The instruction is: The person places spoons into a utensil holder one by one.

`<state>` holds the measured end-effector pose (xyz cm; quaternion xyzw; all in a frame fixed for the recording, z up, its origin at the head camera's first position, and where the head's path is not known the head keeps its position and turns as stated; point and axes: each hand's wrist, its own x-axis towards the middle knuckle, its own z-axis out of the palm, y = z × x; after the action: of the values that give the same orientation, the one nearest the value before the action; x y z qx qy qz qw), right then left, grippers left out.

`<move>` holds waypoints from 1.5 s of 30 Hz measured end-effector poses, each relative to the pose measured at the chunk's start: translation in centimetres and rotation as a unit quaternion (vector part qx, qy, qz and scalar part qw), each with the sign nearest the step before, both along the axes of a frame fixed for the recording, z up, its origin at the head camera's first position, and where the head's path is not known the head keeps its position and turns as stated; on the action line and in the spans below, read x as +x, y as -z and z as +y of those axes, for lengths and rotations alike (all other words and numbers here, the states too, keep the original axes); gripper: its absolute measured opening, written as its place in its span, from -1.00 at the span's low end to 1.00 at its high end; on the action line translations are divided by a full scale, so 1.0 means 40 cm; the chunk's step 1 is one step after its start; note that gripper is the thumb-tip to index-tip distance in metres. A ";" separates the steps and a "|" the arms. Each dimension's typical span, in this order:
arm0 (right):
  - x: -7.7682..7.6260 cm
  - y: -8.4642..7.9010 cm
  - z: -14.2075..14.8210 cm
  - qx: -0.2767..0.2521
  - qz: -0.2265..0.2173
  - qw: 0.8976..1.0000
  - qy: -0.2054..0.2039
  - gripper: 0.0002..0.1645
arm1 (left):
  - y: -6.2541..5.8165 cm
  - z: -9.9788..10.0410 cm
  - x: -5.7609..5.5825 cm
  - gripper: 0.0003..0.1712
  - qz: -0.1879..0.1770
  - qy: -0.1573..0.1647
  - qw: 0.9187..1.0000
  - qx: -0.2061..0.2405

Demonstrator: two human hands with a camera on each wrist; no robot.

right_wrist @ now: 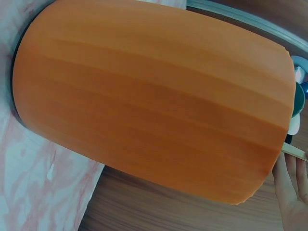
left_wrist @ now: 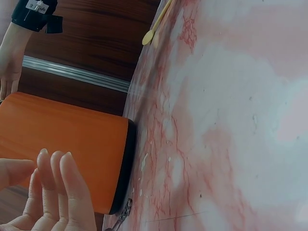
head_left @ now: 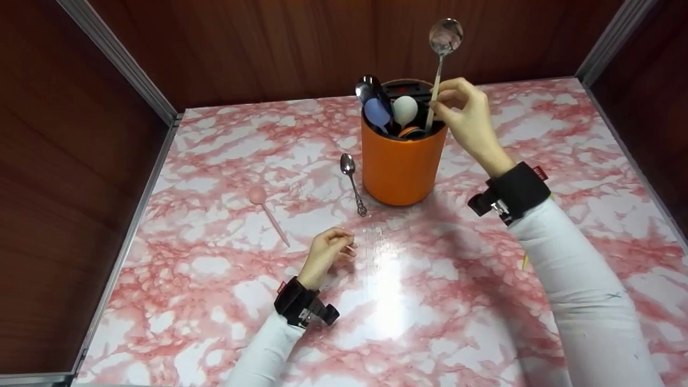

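Observation:
My right hand (head_left: 468, 115) pinches the pale handle of a long metal spoon (head_left: 445, 38) at the right rim of an orange utensil holder (head_left: 403, 166). The spoon stands nearly upright, bowl up, with its handle's lower end inside the holder. In the right wrist view the holder's wall (right_wrist: 154, 106) fills most of the picture, and only part of the hand shows at the edge. My left hand (head_left: 325, 252) hovers low in front of the holder, fingers loosely bent, holding nothing. Nearest to it lie a small silver spoon (head_left: 348, 164) and a pink spoon (head_left: 258, 195).
Inside the holder stand a blue spoon (head_left: 377, 113), a white spoon (head_left: 405, 109) and dark utensils. A yellow spoon (left_wrist: 150, 36) lies on the marbled table (head_left: 215, 322), mostly behind my right arm in the head view. Brown wood panels (head_left: 269, 48) enclose the table's back and sides.

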<state>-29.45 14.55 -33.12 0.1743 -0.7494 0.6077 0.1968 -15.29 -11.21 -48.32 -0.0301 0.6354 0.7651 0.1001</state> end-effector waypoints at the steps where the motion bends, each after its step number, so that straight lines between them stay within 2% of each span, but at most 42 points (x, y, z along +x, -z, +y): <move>1: -0.001 0.002 0.000 0.004 0.000 1.000 0.003 -0.81 | 0.002 0.000 0.001 -0.83 0.000 0.000 1.000 -0.001; 6: -0.001 0.010 0.000 0.020 -0.001 1.000 0.008 -0.82 | 0.007 0.000 0.002 -0.85 -0.004 -0.004 1.000 -0.004; 13: 0.001 0.010 -0.002 0.012 -0.012 1.000 0.009 -0.85 | 0.007 0.000 -0.002 -0.80 -0.002 -0.009 1.000 -0.008; 19: 0.007 0.003 0.001 0.037 -0.027 0.998 0.034 -0.87 | 0.005 -0.001 -0.001 -0.81 -0.006 -0.010 1.000 0.000; 25: 0.009 0.007 0.012 0.036 -0.028 0.998 0.039 -0.85 | 0.006 0.000 0.002 -0.80 -0.003 -0.009 1.000 -0.017; 35: 0.017 0.013 0.049 0.037 -0.037 0.997 0.065 -0.82 | 0.014 0.005 0.003 -0.88 -0.012 -0.008 1.000 0.002; 45: 0.028 0.042 0.100 0.022 -0.058 0.996 0.058 -0.75 | 0.017 0.010 0.004 -0.84 -0.013 -0.004 1.000 -0.007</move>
<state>-28.33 18.56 -34.78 0.0995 -0.7817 0.5876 0.1840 -15.14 -10.81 -48.98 -0.0435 0.6396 0.7603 0.1046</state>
